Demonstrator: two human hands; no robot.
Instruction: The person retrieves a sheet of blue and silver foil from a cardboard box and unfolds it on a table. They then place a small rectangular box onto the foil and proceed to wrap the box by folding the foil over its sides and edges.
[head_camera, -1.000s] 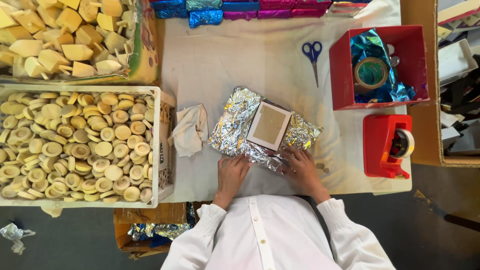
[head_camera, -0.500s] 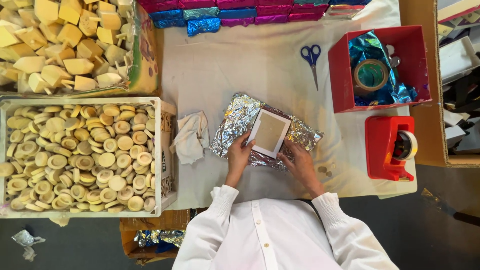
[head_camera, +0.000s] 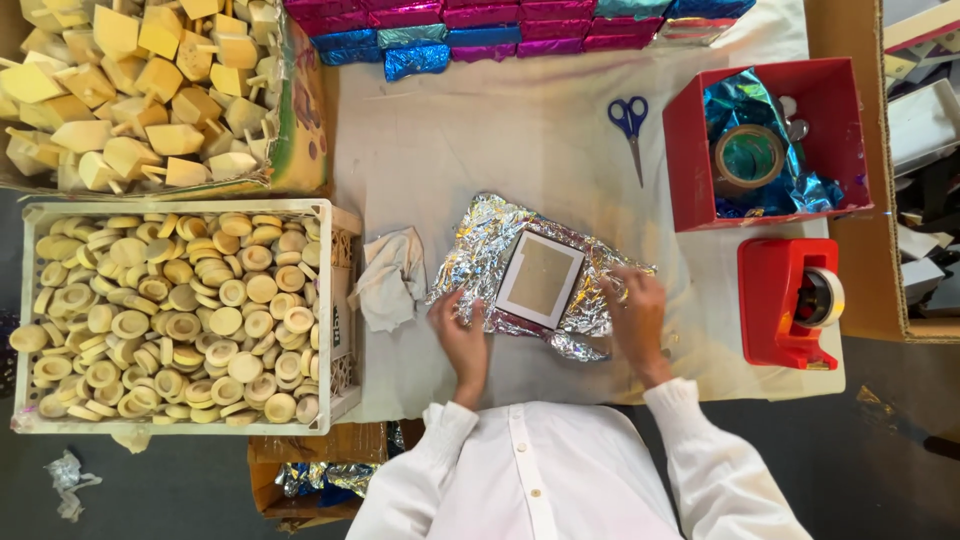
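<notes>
A flat square box (head_camera: 541, 279) with a white border and tan middle lies on a crinkled sheet of silver foil (head_camera: 480, 245) on the white table cover. My left hand (head_camera: 459, 335) pinches the foil's left edge beside the box. Over at the foil's right edge, my right hand (head_camera: 634, 310) presses down with its fingers spread. Both sleeves are white.
A white crumpled cloth (head_camera: 390, 277) lies left of the foil. Blue scissors (head_camera: 629, 123), a red box (head_camera: 682, 160) holding a tape roll and blue foil, and a red tape dispenser (head_camera: 790, 300) sit to the right. Crates of wooden pieces (head_camera: 180, 315) stand left; wrapped coloured boxes (head_camera: 480, 30) line the back.
Both hands moved up from the foil's near edge to its two sides, beside the box. The foil has shifted slightly under them.
</notes>
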